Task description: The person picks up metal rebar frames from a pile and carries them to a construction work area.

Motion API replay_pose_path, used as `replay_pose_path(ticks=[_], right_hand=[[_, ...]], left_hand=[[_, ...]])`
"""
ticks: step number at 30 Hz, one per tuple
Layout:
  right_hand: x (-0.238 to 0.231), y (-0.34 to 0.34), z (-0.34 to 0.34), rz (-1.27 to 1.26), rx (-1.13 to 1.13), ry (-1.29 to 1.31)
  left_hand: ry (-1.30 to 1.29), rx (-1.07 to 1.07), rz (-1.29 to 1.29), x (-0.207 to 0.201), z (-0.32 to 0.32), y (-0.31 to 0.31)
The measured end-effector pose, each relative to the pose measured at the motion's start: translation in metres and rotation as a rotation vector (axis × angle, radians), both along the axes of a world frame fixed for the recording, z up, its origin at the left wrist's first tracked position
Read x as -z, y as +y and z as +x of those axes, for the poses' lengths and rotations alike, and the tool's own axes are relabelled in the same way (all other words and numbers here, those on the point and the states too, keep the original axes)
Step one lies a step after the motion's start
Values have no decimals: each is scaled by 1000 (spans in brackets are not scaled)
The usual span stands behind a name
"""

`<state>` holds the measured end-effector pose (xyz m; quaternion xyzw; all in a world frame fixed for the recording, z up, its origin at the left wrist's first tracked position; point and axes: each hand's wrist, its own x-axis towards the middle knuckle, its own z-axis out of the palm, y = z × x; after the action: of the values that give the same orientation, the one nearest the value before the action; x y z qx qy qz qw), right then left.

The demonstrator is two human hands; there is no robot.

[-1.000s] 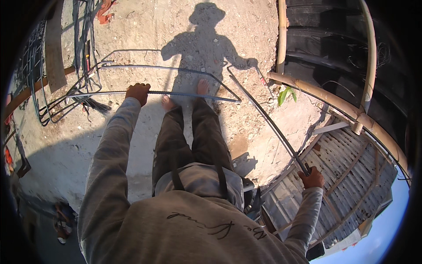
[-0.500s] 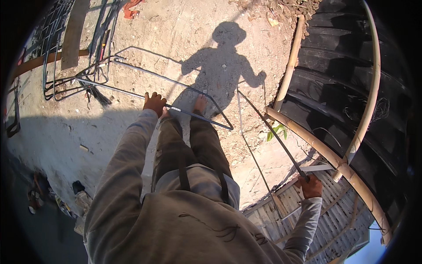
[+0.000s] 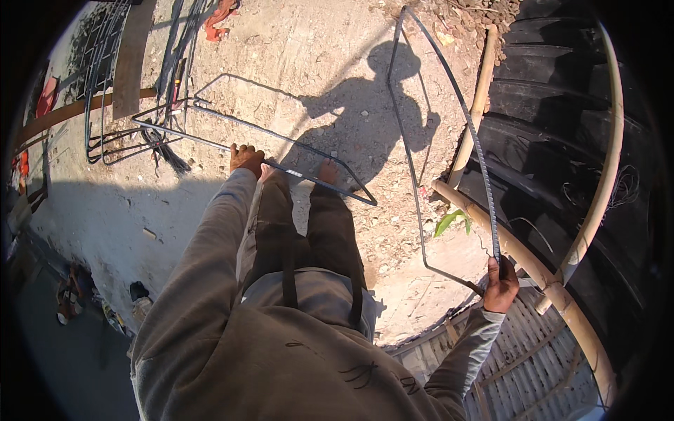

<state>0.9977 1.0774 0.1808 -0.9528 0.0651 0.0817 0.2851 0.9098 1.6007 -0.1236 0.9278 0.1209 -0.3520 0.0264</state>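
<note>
My left hand (image 3: 246,160) is closed around the near side of a long rectangular frame bent from steel rebar (image 3: 253,128), held above the ground in front of my legs. My right hand (image 3: 500,284), out to the right, grips a second bent rebar frame (image 3: 486,175) by its near end. That frame stretches away from me, its narrow far end near the top of the view. Its ribbed right side bows outward. My fingers partly hide the bar ends at the right hand.
More rebar frames (image 3: 105,133) stand at the far left beside a wooden plank (image 3: 131,67) and a bundle of thin wire (image 3: 168,151). Bamboo poles (image 3: 523,238) edge black corrugated sheeting (image 3: 540,126) on the right. Slatted panelling (image 3: 523,351) lies below my right hand. An orange cloth (image 3: 221,17) is on the ground.
The frame in my right hand has swung up and forward, its far end now near the top of the view. My left hand keeps its hold on the other frame, nearly unmoved.
</note>
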Motion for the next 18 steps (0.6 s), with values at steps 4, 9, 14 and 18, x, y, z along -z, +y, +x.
replay_pose_path(ticks=[4,9,14,18], right_hand=[[126,34,-23,169,307,6],[212,26,-103,235,548,310],[302,42,-171,15,539,416],[348,60,-200,49,582,453]], left_hand=[[-56,58,-51,0,14,0],[-228,292,-3,4,30,2],[146,445,-137,7,65,-1],[301,510,-353,9,77,-7]])
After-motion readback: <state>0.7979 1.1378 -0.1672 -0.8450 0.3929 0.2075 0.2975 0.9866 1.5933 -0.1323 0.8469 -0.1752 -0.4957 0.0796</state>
